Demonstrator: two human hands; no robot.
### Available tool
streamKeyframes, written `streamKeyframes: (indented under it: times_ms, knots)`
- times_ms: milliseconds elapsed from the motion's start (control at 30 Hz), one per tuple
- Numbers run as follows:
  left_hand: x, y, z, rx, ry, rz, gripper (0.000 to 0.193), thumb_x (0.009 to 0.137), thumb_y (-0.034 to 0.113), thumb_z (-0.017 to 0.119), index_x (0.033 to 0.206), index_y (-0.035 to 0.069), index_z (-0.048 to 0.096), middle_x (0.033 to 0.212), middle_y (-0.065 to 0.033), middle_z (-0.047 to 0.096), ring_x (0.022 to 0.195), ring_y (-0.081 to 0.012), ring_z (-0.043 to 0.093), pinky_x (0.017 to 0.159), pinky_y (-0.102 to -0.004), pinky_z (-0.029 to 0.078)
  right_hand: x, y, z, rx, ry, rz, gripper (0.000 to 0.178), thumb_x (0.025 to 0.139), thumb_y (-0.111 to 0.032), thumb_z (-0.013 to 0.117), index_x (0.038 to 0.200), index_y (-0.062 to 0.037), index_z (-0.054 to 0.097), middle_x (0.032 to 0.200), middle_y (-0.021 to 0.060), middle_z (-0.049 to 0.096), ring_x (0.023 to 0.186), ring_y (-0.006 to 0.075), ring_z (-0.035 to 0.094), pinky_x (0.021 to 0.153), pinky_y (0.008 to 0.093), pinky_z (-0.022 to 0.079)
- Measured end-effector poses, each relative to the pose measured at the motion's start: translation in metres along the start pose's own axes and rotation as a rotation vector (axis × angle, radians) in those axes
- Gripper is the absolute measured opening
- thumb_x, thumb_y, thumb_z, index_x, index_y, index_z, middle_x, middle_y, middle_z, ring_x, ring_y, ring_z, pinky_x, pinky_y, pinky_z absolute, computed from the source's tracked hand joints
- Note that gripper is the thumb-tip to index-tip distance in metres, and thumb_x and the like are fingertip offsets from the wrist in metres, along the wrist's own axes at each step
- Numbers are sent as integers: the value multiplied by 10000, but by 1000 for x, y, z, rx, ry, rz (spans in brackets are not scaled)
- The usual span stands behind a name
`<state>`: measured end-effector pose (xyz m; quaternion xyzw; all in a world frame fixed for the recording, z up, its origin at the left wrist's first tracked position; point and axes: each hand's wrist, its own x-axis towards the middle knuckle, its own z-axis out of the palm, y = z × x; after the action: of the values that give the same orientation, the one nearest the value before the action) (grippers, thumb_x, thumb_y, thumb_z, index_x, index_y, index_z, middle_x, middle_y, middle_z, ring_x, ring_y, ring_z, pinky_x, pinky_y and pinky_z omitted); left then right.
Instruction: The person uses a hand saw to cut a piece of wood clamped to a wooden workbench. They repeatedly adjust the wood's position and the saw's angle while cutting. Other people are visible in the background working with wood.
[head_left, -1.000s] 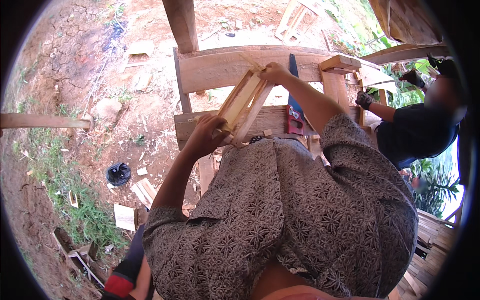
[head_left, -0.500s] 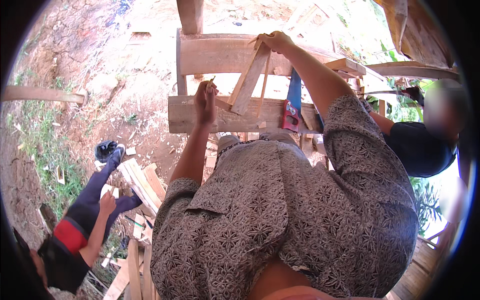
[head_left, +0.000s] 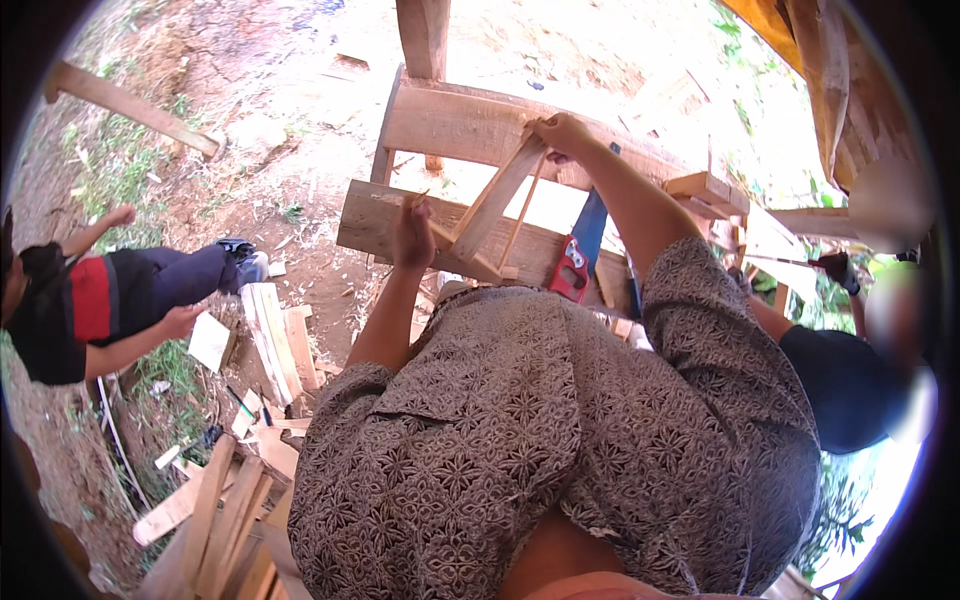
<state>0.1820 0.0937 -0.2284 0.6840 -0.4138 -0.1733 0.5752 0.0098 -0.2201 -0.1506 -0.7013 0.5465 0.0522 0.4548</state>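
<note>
My right hand (head_left: 563, 136) is closed round the upper end of a narrow wooden board (head_left: 497, 200), which slants down to a thick bench plank (head_left: 365, 218). A thin wooden strip (head_left: 524, 215) runs down beside the board from the same hand. My left hand (head_left: 412, 236) is closed, upright over the plank, on what looks like a short pencil (head_left: 421, 196); its fingers partly hide it. A handsaw (head_left: 572, 268) with a red handle and blue blade leans on the plank, right of the board.
Beyond the plank runs a wooden beam (head_left: 450, 125) with an upright post (head_left: 423, 40). Cut timber (head_left: 225, 520) is piled at lower left. A person in dark clothes (head_left: 120, 300) is at the left; another person (head_left: 840, 385) is close on my right.
The view has turned and shifted. The board leans more, still in my right hand. My left hand remains near its lower end. The person at left now stands higher in view, holding a pale block.
</note>
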Motion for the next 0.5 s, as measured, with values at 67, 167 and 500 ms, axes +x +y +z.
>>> streamKeyframes:
  times_ms: [67, 167, 500]
  knots:
    - [-12, -9, -6, 49, 63, 19, 420, 1103, 390, 341, 999, 41, 550, 828, -93, 562, 764, -235, 562, 724, -373, 456, -7, -9, 9, -158, -20, -37, 668, 903, -649, 653, 1245, -76, 674, 1067, 111, 733, 928, 229, 734, 669, 364, 643]
    - [-30, -16, 3, 67, 101, 58, 449, 1108, 416, 319, 937, 59, 531, 794, -70, 534, 734, -217, 540, 712, -362, 451, 10, 32, 17, -238, -26, -118, 756, 861, -683, 678, 1278, -52, 674, 1140, 173, 728, 1146, 293, 671, 733, 384, 618]
    - [-54, -36, 6, 324, 191, -21, 595, 1120, 481, 219, 979, 39, 590, 897, -141, 600, 852, -340, 605, 836, -433, 474, 35, 78, 46, 176, -20, -389, 700, 870, -654, 701, 1128, -5, 648, 845, 114, 678, 693, 194, 649, 551, 365, 536]
